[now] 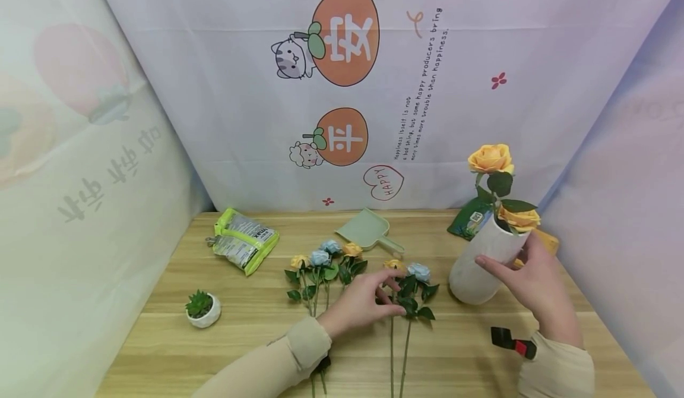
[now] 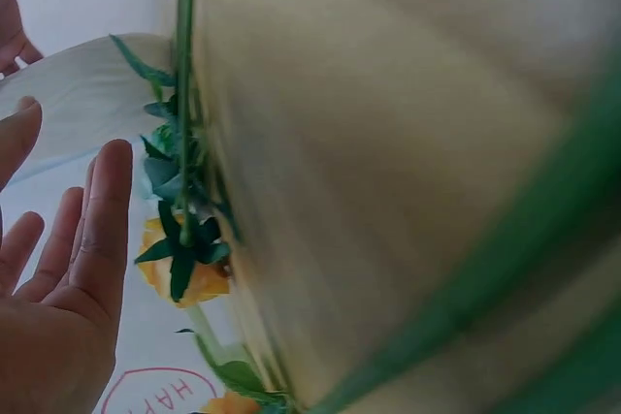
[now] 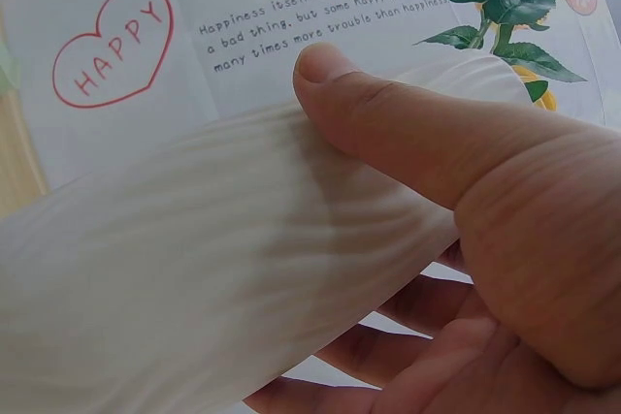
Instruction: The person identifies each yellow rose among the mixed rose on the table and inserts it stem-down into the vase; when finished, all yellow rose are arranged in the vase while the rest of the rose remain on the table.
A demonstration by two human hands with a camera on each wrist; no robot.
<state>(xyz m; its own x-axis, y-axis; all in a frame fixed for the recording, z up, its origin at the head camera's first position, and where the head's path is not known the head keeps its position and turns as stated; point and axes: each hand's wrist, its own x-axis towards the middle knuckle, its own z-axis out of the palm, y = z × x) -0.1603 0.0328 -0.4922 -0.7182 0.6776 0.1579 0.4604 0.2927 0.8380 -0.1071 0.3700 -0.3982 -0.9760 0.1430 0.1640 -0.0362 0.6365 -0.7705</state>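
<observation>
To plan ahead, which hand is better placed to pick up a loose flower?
Probably the left hand: it's open beside a blue flower, while the right hand holds the white vase.

Between the left hand [image 1: 369, 303] and the right hand [image 1: 540, 285], a lane of bare tabletop [image 1: 454, 350] widens toward the person; farther forward, the leafy blue rose [image 1: 418, 272] and the tilted vase [image 1: 477, 273] pinch it narrow. Ahead of the left hand, the dustpan [image 1: 363, 230] lies low — room stays open above it. Left of that hand, past the flower bundle [image 1: 320, 259], a broad strip passes the potted succulent [image 1: 205, 316] — the bag [image 1: 236, 250] obstructs its far end.
</observation>
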